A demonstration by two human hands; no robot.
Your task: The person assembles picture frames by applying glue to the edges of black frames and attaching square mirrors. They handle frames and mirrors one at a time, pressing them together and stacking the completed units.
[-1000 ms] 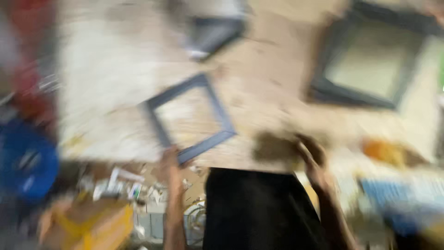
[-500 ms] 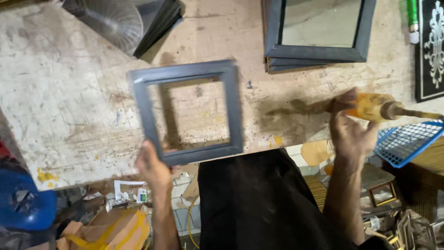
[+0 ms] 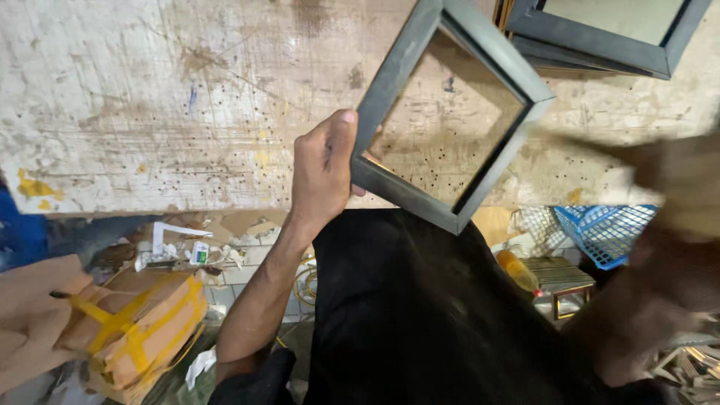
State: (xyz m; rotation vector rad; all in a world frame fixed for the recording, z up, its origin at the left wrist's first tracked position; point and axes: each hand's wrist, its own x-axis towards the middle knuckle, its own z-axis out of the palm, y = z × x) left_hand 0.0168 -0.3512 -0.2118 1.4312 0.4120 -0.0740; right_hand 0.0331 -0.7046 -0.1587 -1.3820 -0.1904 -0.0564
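One dark grey picture frame [image 3: 450, 112], empty in the middle, is tilted up over the worn, scratched desk [image 3: 150, 97], and the left hand [image 3: 322, 169] grasps it at its lower left corner, thumb up along the outer edge. Through the opening the pitted desk surface shows. The right hand [image 3: 675, 225] is a blur at the right edge, so I cannot tell whether it is clenched or holds anything. More dark frames [image 3: 607, 34] lie stacked at the desk's far right corner. Below the desk edge, on the floor, sit a cardboard package bound with yellow tape [image 3: 135, 326], a blue plastic basket [image 3: 607, 232] and scattered scraps of paper.
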